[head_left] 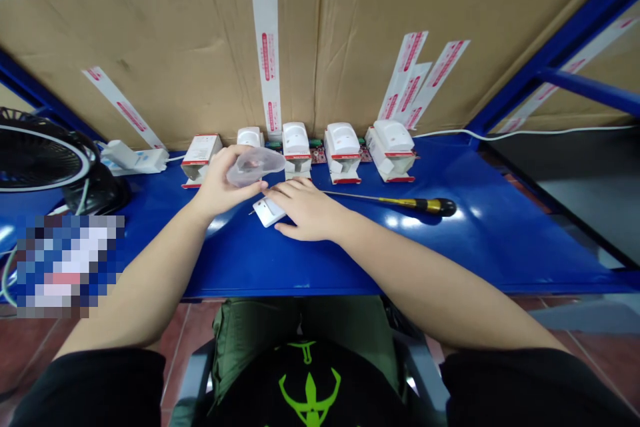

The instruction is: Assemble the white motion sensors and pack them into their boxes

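Clearly, both hands are busy a little left of the middle of the blue tabletop (pixel 240 267). The left hand (pixel 223 180) grasps what appears to be a translucent plastic bag (pixel 260 163), its fingers curled around the near side and its thumb below, holding it above the tabletop toward the back edge. The right hand (pixel 313 210) lies palm down, partly over a white plastic housing (pixel 269 211); whether it pinches that piece or only rests on it, I cannot tell.

The bag is probably very light, soft and a bit slippery, best taken by its rim and opened with the fingertips. The housing, lying between the tabletop's back and front edges, should be light but stiff, perhaps brittle at thin corners; its side edges would give the surest hold.

In looks, the bag is frosted, slightly crumpled, and tapers toward the right. The housing is glossy white and roughly rectangular, set askew, with a small dark spot near its upper end. A thin sliver juts out at its left, too small to identify.
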A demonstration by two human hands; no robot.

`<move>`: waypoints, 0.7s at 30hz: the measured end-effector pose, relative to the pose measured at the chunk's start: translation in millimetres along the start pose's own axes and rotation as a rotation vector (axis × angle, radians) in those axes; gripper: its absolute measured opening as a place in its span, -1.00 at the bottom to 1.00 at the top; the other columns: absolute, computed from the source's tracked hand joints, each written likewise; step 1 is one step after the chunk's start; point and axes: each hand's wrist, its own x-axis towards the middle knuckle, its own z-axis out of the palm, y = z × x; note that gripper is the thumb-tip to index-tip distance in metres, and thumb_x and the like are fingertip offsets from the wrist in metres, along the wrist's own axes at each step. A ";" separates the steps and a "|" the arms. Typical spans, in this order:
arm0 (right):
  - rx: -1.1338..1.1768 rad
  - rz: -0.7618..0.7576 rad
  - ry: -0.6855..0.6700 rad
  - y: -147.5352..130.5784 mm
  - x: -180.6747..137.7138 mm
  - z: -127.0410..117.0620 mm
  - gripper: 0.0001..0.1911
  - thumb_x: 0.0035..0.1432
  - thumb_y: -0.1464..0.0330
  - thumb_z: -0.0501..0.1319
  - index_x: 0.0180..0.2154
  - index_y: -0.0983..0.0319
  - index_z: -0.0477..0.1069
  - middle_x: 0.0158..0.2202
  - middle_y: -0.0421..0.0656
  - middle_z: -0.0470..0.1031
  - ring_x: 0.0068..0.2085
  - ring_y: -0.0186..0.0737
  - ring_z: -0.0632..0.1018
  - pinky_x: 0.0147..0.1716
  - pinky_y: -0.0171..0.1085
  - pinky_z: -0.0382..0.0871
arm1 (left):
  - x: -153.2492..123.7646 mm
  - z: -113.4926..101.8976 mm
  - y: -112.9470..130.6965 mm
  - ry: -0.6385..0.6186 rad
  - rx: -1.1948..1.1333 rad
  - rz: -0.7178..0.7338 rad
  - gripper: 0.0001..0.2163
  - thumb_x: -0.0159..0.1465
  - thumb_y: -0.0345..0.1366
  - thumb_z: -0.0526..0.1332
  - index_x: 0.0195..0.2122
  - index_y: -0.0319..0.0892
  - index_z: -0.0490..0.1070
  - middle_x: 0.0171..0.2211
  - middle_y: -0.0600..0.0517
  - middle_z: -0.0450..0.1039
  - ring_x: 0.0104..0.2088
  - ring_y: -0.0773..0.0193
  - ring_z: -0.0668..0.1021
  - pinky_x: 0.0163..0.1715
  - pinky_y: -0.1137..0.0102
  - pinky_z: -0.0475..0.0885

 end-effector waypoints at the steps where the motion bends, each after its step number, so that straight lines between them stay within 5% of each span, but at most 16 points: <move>1: -0.002 0.007 -0.032 -1.9 1.1 -1.1 -0.32 0.30 0.31 0.36 0.39 0.33 0.40 0.24 0.19 0.55 0.22 0.26 0.54 0.31 0.26 0.37 | -0.4 1.3 0.1 -0.005 -0.010 0.002 -0.50 0.32 0.07 0.46 0.15 -0.09 0.47 -0.03 -0.10 0.65 -0.03 -0.02 0.66 0.05 0.06 0.52; 7: 0.251 -0.099 -0.116 0.9 -14.5 -32.0 -0.48 0.05 0.35 0.52 0.07 0.25 0.58 0.01 0.01 0.58 -0.01 0.06 0.59 0.10 0.06 0.51 | -2.1 0.6 -3.6 -0.018 0.143 0.012 -0.58 0.33 -0.04 0.44 0.15 -0.05 0.52 0.00 -0.08 0.68 -0.01 -0.03 0.64 0.12 0.02 0.47; 10: 0.621 -0.073 0.146 10.7 -22.9 -45.8 -0.38 0.04 0.13 0.60 0.08 0.17 0.50 0.01 -0.07 0.59 0.02 0.01 0.61 0.07 0.01 0.56 | -1.4 0.4 -4.5 -0.030 0.217 -0.003 -0.56 0.31 -0.02 0.44 0.15 -0.05 0.53 0.05 -0.10 0.68 0.02 -0.06 0.63 0.12 0.02 0.45; 15: 1.071 0.212 0.647 25.4 -17.0 -45.7 -0.25 0.11 -0.28 0.44 0.10 0.02 0.38 0.06 -0.08 0.58 0.18 0.10 0.62 0.06 0.08 0.67 | -0.2 6.2 2.1 -0.038 0.310 0.002 -0.56 0.28 -0.12 0.40 0.18 -0.05 0.55 0.06 -0.11 0.69 -0.01 -0.09 0.61 0.06 0.02 0.41; 21: 1.287 0.379 0.629 26.8 -3.9 -21.9 -0.26 0.06 -0.17 0.54 0.01 0.04 0.25 0.16 -0.07 0.58 0.19 0.07 0.66 0.11 0.11 0.72 | -1.8 13.4 14.4 -0.006 0.371 0.007 -0.54 0.27 -0.11 0.39 0.19 -0.05 0.55 0.06 -0.12 0.68 0.00 -0.11 0.58 -0.01 0.06 0.35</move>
